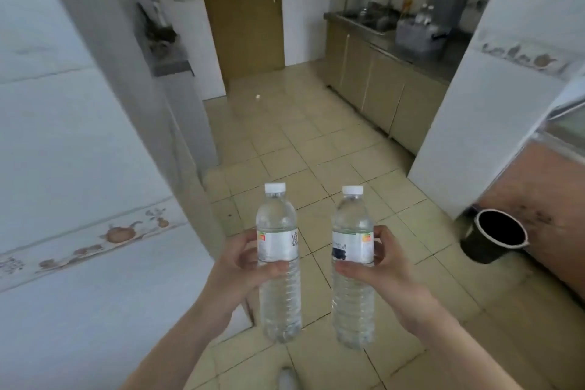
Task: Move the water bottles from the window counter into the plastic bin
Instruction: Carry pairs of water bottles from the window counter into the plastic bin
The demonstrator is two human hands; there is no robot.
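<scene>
I hold two clear water bottles upright in front of me over the tiled floor. My left hand [235,269] grips the left bottle [278,263] around its white label. My right hand [384,269] grips the right bottle [353,266] the same way. Both bottles have white caps and are full. Far ahead on the right, a grey plastic bin [416,36] stands on a dark counter [449,57] beside a sink; a few bottle tops seem to stick out of it, but it is blurred.
A white tiled wall [79,168] runs close on my left, and a white pillar [481,104] stands on my right. A dark bucket [492,236] sits on the floor at the right by a brown surface. A wooden door [243,16] is straight ahead.
</scene>
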